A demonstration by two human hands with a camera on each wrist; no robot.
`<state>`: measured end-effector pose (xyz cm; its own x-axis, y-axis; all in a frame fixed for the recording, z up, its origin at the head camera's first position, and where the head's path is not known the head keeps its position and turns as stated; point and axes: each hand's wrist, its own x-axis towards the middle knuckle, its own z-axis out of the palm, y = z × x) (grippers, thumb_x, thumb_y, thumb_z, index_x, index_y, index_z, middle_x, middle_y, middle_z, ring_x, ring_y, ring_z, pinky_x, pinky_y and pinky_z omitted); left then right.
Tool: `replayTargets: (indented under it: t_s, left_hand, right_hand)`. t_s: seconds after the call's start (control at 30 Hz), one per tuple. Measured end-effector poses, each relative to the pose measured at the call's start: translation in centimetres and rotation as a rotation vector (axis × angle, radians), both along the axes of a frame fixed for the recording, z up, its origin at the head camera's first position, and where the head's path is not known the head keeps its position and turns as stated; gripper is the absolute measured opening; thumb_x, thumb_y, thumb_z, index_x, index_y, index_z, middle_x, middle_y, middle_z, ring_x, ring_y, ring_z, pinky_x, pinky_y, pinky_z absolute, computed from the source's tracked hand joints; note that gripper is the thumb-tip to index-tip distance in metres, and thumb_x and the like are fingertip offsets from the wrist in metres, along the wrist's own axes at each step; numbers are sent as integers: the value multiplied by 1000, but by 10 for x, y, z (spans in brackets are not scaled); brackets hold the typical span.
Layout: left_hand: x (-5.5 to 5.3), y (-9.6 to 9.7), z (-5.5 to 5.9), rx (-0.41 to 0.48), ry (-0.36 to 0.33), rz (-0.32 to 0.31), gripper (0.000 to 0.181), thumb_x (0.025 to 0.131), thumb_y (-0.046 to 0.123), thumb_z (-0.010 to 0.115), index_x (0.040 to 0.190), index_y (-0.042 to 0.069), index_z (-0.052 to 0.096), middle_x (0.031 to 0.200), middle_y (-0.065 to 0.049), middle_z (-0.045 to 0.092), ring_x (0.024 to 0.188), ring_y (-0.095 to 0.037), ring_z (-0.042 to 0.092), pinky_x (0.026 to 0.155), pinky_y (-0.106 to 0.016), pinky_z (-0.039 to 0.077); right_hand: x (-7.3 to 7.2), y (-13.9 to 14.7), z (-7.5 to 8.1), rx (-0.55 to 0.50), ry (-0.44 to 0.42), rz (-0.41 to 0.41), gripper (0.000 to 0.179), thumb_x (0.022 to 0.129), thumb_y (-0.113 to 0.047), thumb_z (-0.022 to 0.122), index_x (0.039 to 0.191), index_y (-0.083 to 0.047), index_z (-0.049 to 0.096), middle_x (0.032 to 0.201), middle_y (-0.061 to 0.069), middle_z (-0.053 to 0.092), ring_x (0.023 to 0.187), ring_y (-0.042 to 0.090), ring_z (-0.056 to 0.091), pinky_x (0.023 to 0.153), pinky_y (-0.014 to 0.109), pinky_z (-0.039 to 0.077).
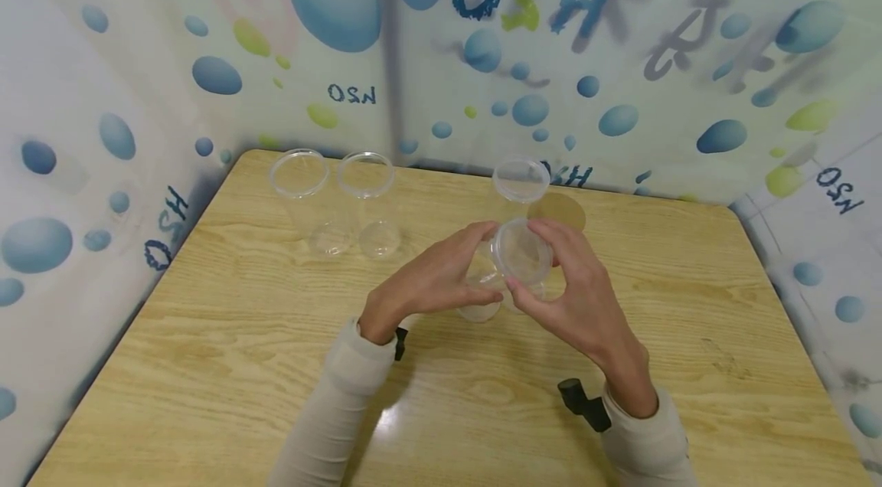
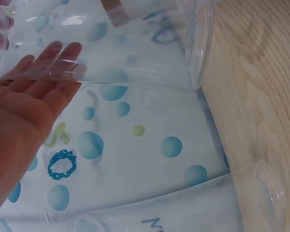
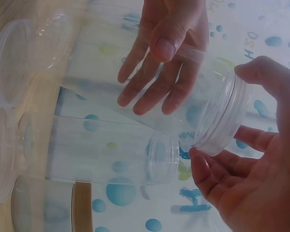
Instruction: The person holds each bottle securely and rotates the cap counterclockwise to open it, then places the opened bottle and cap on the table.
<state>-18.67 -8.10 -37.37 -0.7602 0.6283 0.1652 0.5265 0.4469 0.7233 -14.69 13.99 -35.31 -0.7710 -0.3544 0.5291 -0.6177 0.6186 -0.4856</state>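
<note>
A tall clear plastic jar point(image 3: 159, 113) is held at a tilt between both hands. My left hand point(image 1: 437, 272) holds its side, with the thumb in front and fingers behind, as the right wrist view shows. Those fingers also show through the clear wall of the jar point(image 2: 135, 48) in the left wrist view. At the top end, the thumb and fingers of my right hand point(image 1: 572, 295) grip the rim of a round translucent lid point(image 1: 524, 251). Just behind the held jar stands another clear jar point(image 1: 521, 179), partly hidden by the hands.
Two tall clear jars point(image 1: 298, 174) stand side by side at the back left of the wooden table point(image 1: 241, 364). Behind my right hand is a shorter jar with a brown-gold lid point(image 1: 560, 210). Printed wall sheets point(image 1: 441, 50) rise along the table's back and sides.
</note>
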Motion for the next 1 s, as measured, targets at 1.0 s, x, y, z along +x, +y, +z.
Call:
replayTargets:
  t_s: [1.0]
  left_hand:
    - [-2, -7, 4, 0, -56, -38, 86, 80, 28, 84, 150, 14, 35, 137, 3, 52, 119, -10, 51, 103, -34, 44]
  right_hand:
    - [1, 9, 5, -50, -91, 152, 80, 72, -4, 79, 145, -11, 48, 144, 9, 49, 112, 20, 52, 80, 25, 47]
